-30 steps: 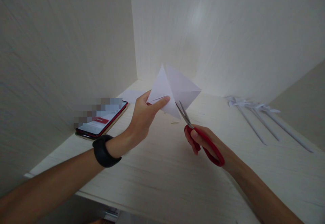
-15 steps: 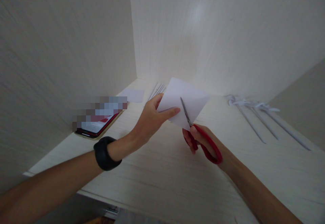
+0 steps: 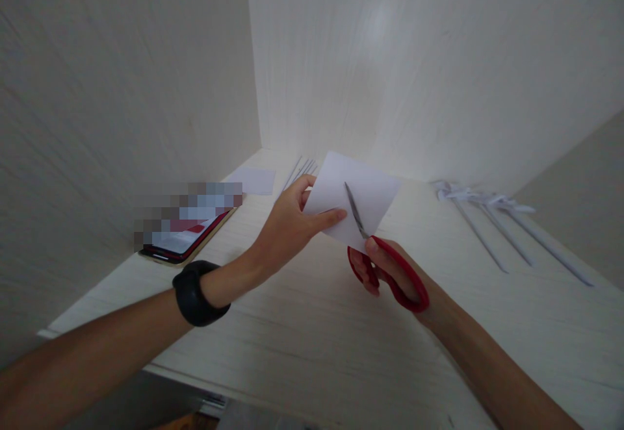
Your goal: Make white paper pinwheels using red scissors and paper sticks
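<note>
Gripping paper (image 3: pixel 358 191): left hand (image 3: pixel 285 228) | scissors (image 3: pixel 385 258): right hand (image 3: pixel 390 274) | pale desk (image 3: pixel 302 326), corner walls

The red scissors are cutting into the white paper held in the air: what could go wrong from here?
1. The blades of the red scissors in the right hand lie close to the left hand's thumb; a slip might nick it.
2. The white paper is pinched at one side only, above the table, so it may bend and the cut could wander.
</note>
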A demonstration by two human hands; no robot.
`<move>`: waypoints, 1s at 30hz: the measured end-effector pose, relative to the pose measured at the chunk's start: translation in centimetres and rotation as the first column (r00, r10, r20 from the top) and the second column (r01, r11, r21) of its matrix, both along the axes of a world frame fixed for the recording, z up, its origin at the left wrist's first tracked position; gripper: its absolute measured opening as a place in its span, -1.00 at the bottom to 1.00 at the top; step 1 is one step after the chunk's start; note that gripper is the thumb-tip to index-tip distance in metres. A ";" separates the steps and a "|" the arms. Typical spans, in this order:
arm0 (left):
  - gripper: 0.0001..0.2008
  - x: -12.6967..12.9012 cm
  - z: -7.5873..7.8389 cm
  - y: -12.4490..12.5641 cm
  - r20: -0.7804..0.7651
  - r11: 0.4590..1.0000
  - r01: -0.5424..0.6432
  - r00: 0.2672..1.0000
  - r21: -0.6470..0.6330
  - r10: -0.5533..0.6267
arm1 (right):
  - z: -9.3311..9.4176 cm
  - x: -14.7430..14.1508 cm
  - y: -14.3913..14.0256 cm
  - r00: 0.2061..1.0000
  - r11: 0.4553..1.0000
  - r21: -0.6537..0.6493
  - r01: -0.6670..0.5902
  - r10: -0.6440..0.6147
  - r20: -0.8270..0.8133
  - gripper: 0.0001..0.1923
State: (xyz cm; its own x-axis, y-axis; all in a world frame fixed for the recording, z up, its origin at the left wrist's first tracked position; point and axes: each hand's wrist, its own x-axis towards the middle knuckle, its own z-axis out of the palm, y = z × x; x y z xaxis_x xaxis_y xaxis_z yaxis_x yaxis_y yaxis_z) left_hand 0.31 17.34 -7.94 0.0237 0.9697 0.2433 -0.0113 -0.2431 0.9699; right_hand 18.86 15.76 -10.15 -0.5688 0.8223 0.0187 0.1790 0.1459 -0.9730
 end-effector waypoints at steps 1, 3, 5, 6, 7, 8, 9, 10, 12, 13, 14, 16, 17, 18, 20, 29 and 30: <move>-0.67 0.0 0.0 0.0 0.003 1.000 0.002 1.000 0.000 -0.002 | 0.1 0.0 -0.1 1.000 1.000 0.005 0.001 -0.001 0.005 -0.42; -0.67 0.0 0.0 0.0 0.010 1.000 0.008 1.000 0.002 -0.008 | 0.2 0.0 -0.1 1.000 1.000 0.011 0.011 -0.011 0.012 -0.43; -0.67 -0.1 0.0 0.1 0.014 1.000 0.017 1.000 0.003 -0.017 | 0.1 0.1 -0.1 1.000 1.000 0.001 0.023 -0.023 0.012 -0.45; -0.67 -0.1 0.0 0.1 0.014 1.000 0.020 1.000 0.003 -0.020 | 0.1 0.1 -0.1 1.000 1.000 -0.005 0.022 -0.022 0.012 -0.45; -0.66 -0.1 -0.1 0.1 0.013 1.000 0.022 1.000 0.003 -0.022 | 0.0 0.2 0.0 1.000 1.000 -0.009 0.021 -0.021 0.011 -0.45; -0.66 -0.1 -0.1 0.2 0.008 1.000 0.023 1.000 0.003 -0.023 | -0.1 0.2 0.0 1.000 1.000 -0.010 0.019 -0.019 0.015 -0.44; -0.66 -0.1 -0.1 0.2 0.002 1.000 0.021 1.000 0.004 -0.021 | -0.2 0.2 0.1 1.000 1.000 -0.010 0.023 -0.023 0.021 -0.44; -0.66 -0.1 -0.1 0.2 -0.004 1.000 0.019 1.000 0.004 -0.019 | -0.2 0.2 0.1 0.999 0.999 -0.009 0.030 -0.030 0.026 -0.43; -0.66 -0.1 0.0 0.2 -0.013 1.000 0.016 1.000 0.007 -0.015 | -0.3 0.2 0.1 0.999 0.999 -0.015 0.042 -0.042 0.027 -0.43; -0.65 -0.1 0.0 0.1 -0.016 1.000 0.014 1.000 0.007 -0.014 | -0.2 0.2 0.1 0.999 0.999 -0.024 0.046 -0.046 0.018 -0.43; -0.65 -0.1 0.0 0.1 -0.017 1.000 0.012 1.000 0.007 -0.012 | -0.2 0.2 0.0 0.999 0.998 -0.033 0.045 -0.045 0.007 -0.43; -0.65 -0.1 0.0 0.1 -0.018 1.000 0.009 1.000 0.007 -0.009 | -0.2 0.0 0.0 0.999 0.998 -0.047 0.049 -0.050 -0.016 -0.44; -0.64 -0.1 0.0 0.1 -0.017 1.000 0.010 1.000 0.008 -0.010 | -0.1 0.0 -0.1 0.998 0.997 -0.051 0.054 -0.055 -0.026 -0.44; -0.64 -0.1 0.0 0.1 -0.015 1.000 0.013 1.000 0.008 -0.013 | -0.1 -0.1 -0.1 0.998 0.997 -0.054 0.059 -0.061 -0.033 -0.43; -0.64 -0.1 0.0 0.1 -0.008 1.000 0.021 1.000 0.008 -0.021 | -0.1 -0.3 -0.1 0.997 0.996 -0.062 0.070 -0.072 -0.037 -0.43; -0.64 -0.2 -0.2 0.2 -0.009 1.000 0.017 1.000 0.010 -0.017 | -0.4 -0.2 0.0 0.997 0.995 -0.070 0.066 -0.068 -0.030 -0.43; -0.65 -0.2 -0.2 0.2 0.002 1.000 0.020 1.000 0.012 -0.020 | -0.3 -0.2 0.0 0.997 0.995 -0.071 0.069 -0.071 -0.023 -0.43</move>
State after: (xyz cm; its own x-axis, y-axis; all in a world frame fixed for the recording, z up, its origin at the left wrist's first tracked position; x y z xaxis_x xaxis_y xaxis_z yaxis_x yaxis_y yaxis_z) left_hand 0.13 17.56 -8.11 0.0422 0.9660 0.2552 -0.0180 -0.2547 0.9669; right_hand 18.71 15.78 -10.46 -0.5096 0.8600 -0.0265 0.1617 0.0654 -0.9847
